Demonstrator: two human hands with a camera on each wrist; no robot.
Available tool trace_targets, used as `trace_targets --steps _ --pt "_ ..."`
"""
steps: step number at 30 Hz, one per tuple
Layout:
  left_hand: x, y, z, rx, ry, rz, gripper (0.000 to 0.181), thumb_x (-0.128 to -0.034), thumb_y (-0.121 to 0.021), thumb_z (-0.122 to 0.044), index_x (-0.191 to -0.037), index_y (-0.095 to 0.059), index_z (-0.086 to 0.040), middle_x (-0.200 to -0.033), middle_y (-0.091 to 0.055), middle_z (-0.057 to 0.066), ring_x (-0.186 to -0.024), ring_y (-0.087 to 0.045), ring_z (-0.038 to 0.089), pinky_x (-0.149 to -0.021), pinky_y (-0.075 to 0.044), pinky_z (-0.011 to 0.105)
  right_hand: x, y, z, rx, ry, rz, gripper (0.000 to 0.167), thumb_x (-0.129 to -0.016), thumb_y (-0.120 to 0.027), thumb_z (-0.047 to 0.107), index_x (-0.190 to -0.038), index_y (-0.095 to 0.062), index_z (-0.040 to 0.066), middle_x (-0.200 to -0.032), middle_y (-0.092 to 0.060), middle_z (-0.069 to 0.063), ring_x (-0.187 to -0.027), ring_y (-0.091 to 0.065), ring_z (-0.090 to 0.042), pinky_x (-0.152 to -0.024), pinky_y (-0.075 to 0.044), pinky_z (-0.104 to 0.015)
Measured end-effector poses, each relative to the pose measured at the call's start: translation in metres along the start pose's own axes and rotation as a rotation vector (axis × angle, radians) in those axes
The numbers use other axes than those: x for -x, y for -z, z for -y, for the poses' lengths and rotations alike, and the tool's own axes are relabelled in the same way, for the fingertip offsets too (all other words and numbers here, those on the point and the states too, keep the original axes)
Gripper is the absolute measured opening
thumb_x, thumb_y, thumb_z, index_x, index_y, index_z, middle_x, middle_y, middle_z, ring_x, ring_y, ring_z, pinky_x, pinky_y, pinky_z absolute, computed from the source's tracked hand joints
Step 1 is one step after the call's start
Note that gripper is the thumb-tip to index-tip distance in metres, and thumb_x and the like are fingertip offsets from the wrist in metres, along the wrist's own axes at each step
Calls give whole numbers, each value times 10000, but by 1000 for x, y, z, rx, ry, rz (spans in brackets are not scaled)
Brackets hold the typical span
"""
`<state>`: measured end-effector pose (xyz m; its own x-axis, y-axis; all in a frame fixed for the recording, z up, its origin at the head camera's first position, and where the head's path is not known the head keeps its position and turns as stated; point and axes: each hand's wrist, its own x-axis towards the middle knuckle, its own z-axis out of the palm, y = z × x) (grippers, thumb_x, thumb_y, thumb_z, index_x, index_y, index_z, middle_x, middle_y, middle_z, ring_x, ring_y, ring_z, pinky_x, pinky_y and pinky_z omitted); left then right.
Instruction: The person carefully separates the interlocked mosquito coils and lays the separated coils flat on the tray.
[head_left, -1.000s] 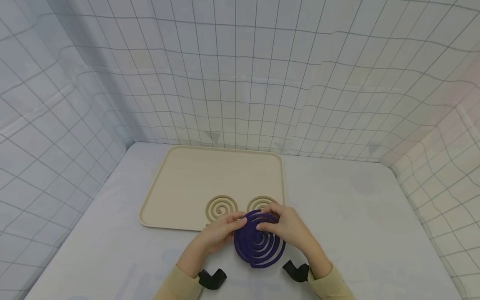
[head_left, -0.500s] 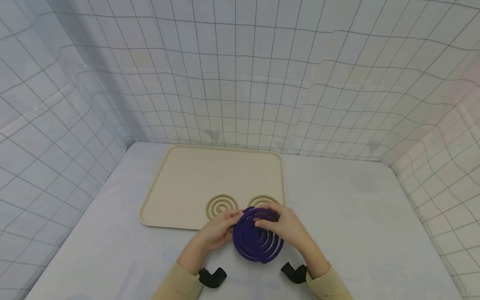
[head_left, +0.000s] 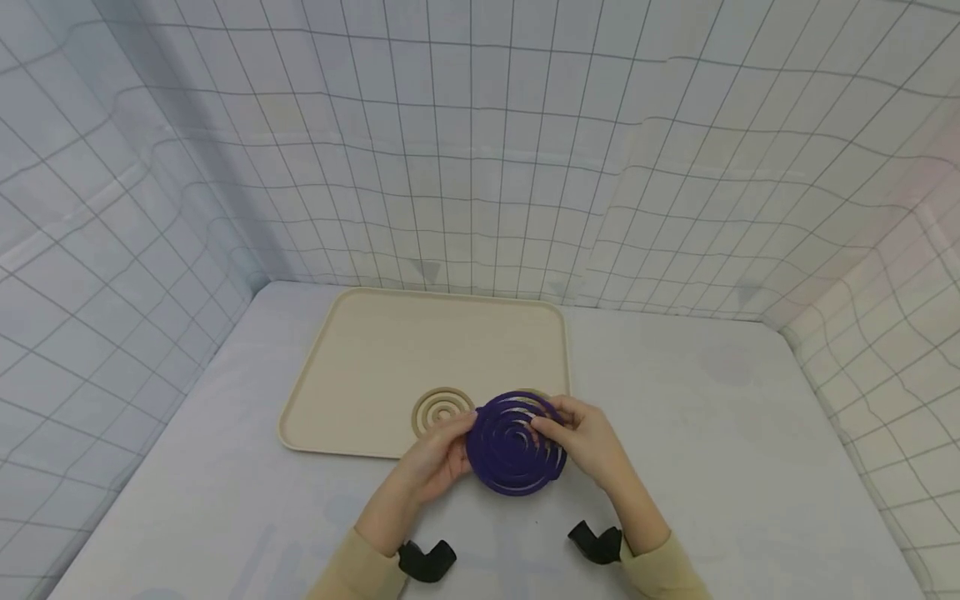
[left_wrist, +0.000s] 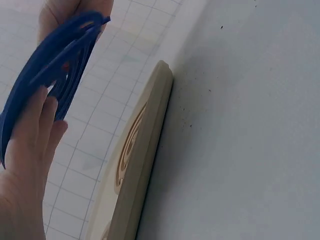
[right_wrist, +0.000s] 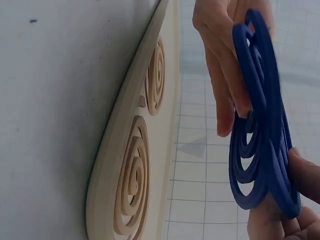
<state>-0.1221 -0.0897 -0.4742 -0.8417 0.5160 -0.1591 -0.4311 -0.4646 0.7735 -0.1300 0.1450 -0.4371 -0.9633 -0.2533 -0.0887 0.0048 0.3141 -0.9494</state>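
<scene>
A purple mosquito coil (head_left: 491,454), blue in the wrist views, is held tilted above the table at the tray's front edge. It looks like several layers or interlocked spirals, partly spread apart in the right wrist view. My left hand (head_left: 437,462) grips its left edge, thumb on top and fingers (left_wrist: 42,117) behind. The right hand (head_left: 594,442) pinches its upper right side, with the thumb (right_wrist: 306,175) on the near face. Behind it, a beige mosquito coil (head_left: 442,412) lies on the beige tray (head_left: 420,342). Another beige coil (right_wrist: 136,175) is mostly hidden in the head view.
The tray stands on the white table (head_left: 697,433), left of centre, near the back wall (head_left: 495,192) of white gridded cloth. Similar cloth encloses the left and right sides. Black curved pieces (head_left: 427,561) are at both wrists. Small dark specks lie on the table.
The purple coil has moved away from me, up in the head view, and turned so its loose end shifts from the bottom to the lower right. The right hand has moved slightly right.
</scene>
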Motion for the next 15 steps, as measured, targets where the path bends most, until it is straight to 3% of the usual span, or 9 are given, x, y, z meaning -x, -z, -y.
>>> trace_targets --steps 4,8,11,15 --pt "1 2 0 -101 88 3 271 -1059 -394 -147 -1174 -623 -61 -949 -717 -73 -847 -681 12 -750 -564 182 1 4 3 139 83 83 270 -908 -707 188 -1111 -700 10 -1010 -738 -134 -832 -680 -105 -715 -538 -200" --pt "0 2 0 -232 171 -30 400 -1016 -487 -122 -1338 -500 115 -935 -712 -82 -820 -666 -7 -734 -549 152 0 3 4 195 156 170 270 -914 -699 199 -1116 -707 20 -1022 -731 -108 -862 -675 -92 -745 -542 -198" --pt "1 1 1 -320 188 -23 449 -985 -537 -103 -1338 -470 166 -910 -707 -96 -808 -643 -10 -721 -536 151 0 0 4 230 184 194 261 -908 -706 208 -1107 -714 39 -993 -730 -75 -837 -656 -45 -742 -538 -195" --pt "2 0 0 -380 163 -3 446 -959 -562 -79 -1311 -482 183 -905 -704 -110 -809 -631 -4 -715 -526 155 1 -4 3 230 168 194 265 -892 -723 202 -1113 -715 56 -991 -733 -58 -826 -663 -30 -734 -540 -189"
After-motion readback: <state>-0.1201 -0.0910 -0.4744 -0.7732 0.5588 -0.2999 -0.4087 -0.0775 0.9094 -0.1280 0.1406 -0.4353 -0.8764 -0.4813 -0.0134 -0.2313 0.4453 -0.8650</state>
